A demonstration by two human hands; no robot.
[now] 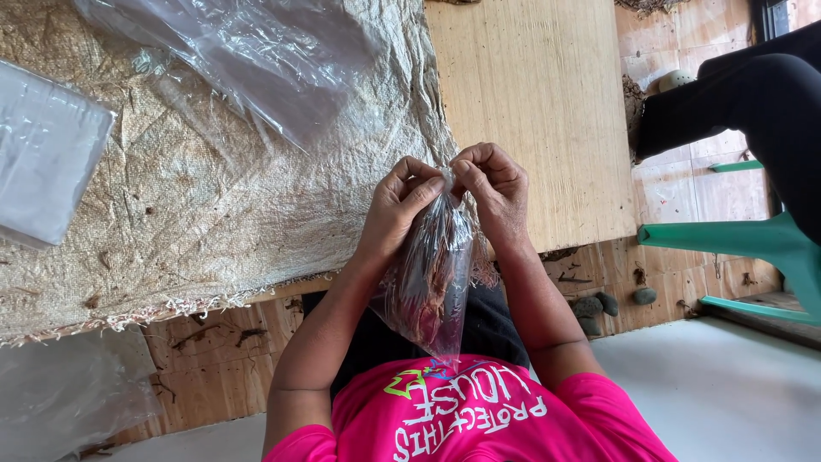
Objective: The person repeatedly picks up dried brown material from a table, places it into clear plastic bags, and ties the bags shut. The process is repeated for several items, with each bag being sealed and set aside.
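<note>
While both hands were drawn together in front of the chest, the left hand [400,198] and the right hand [494,190] pinched the gathered mouth of a small clear plastic bag [430,282], fingers curled tight around its twisted top. The two hands sat knuckle to knuckle, touching at the bag's neck. The bag hung down from that grip between the forearms, its pointed lower corner reaching the pink shirt [479,415]. Reddish-brown dried material filled most of it; what kind could not be told.

Behind the hands lay a woven burlap sack cloth [197,197], frayed along its near edge, spread over a plywood table [539,103]. A loose clear plastic sheet [256,60] rested on the cloth near the top of the view, and a stack of flat plastic wrapped in clear film [47,150] lay at the left edge. To the right, well apart from the hands, stood a green plastic chair [761,248], with another person's dark-clothed leg [735,107] above it.
</note>
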